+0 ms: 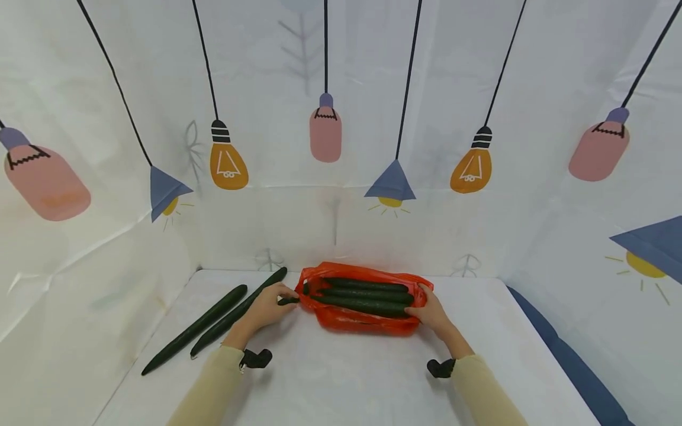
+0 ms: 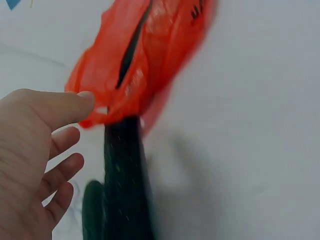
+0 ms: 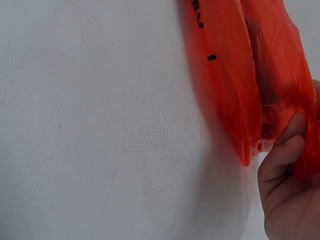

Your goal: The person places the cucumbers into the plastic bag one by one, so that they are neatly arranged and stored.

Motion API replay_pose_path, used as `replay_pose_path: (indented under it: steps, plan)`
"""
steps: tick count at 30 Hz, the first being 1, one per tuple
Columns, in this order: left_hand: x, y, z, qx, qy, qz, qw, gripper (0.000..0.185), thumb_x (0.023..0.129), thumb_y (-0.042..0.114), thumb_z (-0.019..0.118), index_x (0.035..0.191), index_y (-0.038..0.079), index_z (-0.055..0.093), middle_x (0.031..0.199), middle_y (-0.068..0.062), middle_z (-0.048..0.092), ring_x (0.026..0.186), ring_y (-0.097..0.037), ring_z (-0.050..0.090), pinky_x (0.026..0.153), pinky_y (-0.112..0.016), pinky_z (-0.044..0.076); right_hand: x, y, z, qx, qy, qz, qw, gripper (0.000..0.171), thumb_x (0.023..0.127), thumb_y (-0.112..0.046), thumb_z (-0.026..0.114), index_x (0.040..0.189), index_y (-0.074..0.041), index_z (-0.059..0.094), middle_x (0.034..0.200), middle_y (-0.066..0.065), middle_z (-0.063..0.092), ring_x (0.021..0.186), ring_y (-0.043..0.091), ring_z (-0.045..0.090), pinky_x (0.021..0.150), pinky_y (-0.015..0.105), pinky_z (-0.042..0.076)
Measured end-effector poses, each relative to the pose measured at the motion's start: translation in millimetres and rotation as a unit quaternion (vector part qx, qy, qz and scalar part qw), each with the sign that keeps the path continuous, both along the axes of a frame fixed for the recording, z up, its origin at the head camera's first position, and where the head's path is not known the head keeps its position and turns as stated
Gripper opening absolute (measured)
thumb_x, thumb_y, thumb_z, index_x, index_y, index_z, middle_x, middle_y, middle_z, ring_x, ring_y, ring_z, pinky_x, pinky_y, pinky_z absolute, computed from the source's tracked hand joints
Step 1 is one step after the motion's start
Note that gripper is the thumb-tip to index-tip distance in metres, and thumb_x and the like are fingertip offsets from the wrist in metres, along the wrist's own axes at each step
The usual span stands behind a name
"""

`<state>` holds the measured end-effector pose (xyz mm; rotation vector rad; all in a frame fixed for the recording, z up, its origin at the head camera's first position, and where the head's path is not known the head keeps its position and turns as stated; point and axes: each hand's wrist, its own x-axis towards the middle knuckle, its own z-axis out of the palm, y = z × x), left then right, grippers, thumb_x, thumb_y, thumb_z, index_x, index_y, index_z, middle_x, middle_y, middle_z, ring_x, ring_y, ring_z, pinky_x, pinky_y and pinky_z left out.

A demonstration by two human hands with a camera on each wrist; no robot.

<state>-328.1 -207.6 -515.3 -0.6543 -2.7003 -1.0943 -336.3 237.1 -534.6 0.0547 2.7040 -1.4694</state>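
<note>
An orange plastic bag [image 1: 362, 322] lies on its side at the middle of the table, with several dark green cucumbers [image 1: 367, 294] inside it. My left hand [image 1: 263, 310] is at the bag's left mouth. In the left wrist view its thumb [image 2: 82, 102] touches the edge of the bag [image 2: 150, 50], while the fingers hang loosely curled beside a cucumber [image 2: 122, 175] that sticks out of the mouth. My right hand [image 1: 434, 313] grips the bag's right end. Its fingers [image 3: 282, 155] curl round the bunched plastic [image 3: 230, 75].
Two long loose cucumbers [image 1: 194, 329] [image 1: 269, 285] lie slantwise left of the bag, the nearer one partly under my left hand. The white-clothed table [image 1: 341, 384] is walled by printed fabric at the back and sides. A blue strip [image 1: 575, 367] runs along the right edge.
</note>
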Motion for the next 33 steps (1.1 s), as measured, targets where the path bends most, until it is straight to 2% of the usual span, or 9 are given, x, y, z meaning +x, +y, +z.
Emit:
replay_pose_path:
  steps: [3,7,12,15,20,25,29,33]
  plan:
    - [1.0,-13.0,-10.7,0.008,-0.005,0.02,0.9998,0.019,0.084,0.012,0.077,0.104,0.012,0.074,0.103,-0.003,0.062,0.102,-0.031,0.059,0.088,-0.051,0.047,0.7,-0.3,-1.5,0.003,0.003,-0.005,1.0,0.084,0.085,-0.016,0.074,0.15,-0.001,0.022,0.148,0.028,0.03,0.133,0.045,0.03,0.105,0.059,0.03]
    - [0.5,-24.3,-23.0,0.02,-0.009,0.029,0.9993,0.025,0.085,0.011,0.076,0.109,0.009,0.072,0.108,-0.006,0.061,0.104,-0.036,0.058,0.088,-0.053,0.047,3.5,0.3,-3.0,0.011,0.006,-0.012,1.0,0.085,0.085,-0.017,0.075,0.149,0.001,0.023,0.146,0.03,0.031,0.131,0.045,0.031,0.105,0.06,0.03]
    - [0.2,-33.1,-32.4,0.029,-0.035,0.045,0.998,0.032,0.084,0.009,0.076,0.115,0.011,0.07,0.113,-0.009,0.059,0.106,-0.037,0.058,0.09,-0.053,0.046,5.3,-0.5,-5.5,0.012,0.003,-0.011,1.0,0.086,0.084,-0.018,0.076,0.149,0.001,0.023,0.147,0.029,0.031,0.131,0.044,0.032,0.105,0.058,0.03]
    - [-1.4,-35.9,-35.7,0.031,-0.045,0.052,0.9971,0.035,0.084,0.009,0.077,0.118,0.013,0.069,0.115,-0.012,0.058,0.107,-0.037,0.058,0.09,-0.052,0.047,5.5,-0.9,-4.3,0.007,0.002,-0.007,1.0,0.086,0.085,-0.018,0.075,0.15,0.001,0.022,0.147,0.029,0.03,0.132,0.044,0.031,0.106,0.059,0.029]
    - [-6.8,-37.6,-40.1,0.031,-0.034,0.056,0.9974,0.039,0.083,0.008,0.078,0.12,0.012,0.068,0.113,-0.013,0.057,0.102,-0.034,0.059,0.087,-0.051,0.048,4.4,-1.7,1.0,0.002,-0.002,-0.004,1.0,0.085,0.086,-0.016,0.073,0.15,-0.001,0.02,0.148,0.027,0.03,0.132,0.044,0.029,0.104,0.059,0.031]
    - [-8.8,-37.0,-43.3,0.004,-0.034,0.063,0.9974,0.044,0.081,0.015,0.08,0.123,0.011,0.066,0.109,-0.01,0.058,0.094,-0.026,0.057,0.081,-0.047,0.048,3.9,-2.1,2.8,0.011,0.001,-0.005,1.0,0.084,0.086,-0.015,0.073,0.15,0.0,0.02,0.148,0.028,0.029,0.133,0.044,0.029,0.105,0.059,0.029]
    - [-7.1,-36.3,-44.7,-0.021,-0.055,0.082,0.9949,0.048,0.079,0.02,0.082,0.123,0.013,0.066,0.106,-0.007,0.059,0.089,-0.021,0.055,0.077,-0.044,0.046,4.8,-3.3,1.1,0.014,0.004,-0.003,1.0,0.085,0.087,-0.016,0.074,0.15,0.0,0.02,0.149,0.028,0.028,0.134,0.043,0.028,0.106,0.059,0.029]
    - [-7.0,-32.5,-42.4,-0.036,-0.069,0.094,0.9925,0.049,0.077,0.02,0.083,0.123,0.016,0.065,0.105,-0.006,0.062,0.091,-0.021,0.057,0.081,-0.045,0.047,6.1,-3.5,0.8,0.015,0.01,-0.005,1.0,0.086,0.086,-0.018,0.075,0.15,0.001,0.021,0.148,0.028,0.029,0.133,0.043,0.03,0.105,0.058,0.03]
